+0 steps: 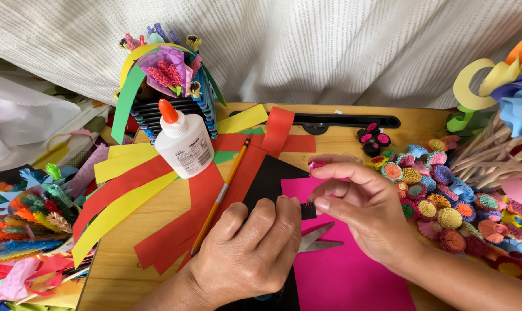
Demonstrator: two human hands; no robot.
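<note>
My left hand (pixel 246 250) and my right hand (pixel 362 210) meet over the middle of the wooden table (pixel 157 213). Between their fingertips they pinch a small black rolled paper piece (pixel 308 211). My right hand also has a bit of pink paper (pixel 316 165) by its index finger. Under the hands lie a bright pink sheet (pixel 347 276) and a black sheet (pixel 269 181). Small scissors (pixel 317 239) rest on the pink sheet just below the fingers, partly hidden by my left hand.
A white glue bottle with an orange cap (pixel 183 141) stands at the back left. Red and yellow paper strips (pixel 128 196) and a pencil (pixel 221 193) lie across the table. Several quilled paper flowers (pixel 445 201) crowd the right side, a paper basket (pixel 166 80) stands behind.
</note>
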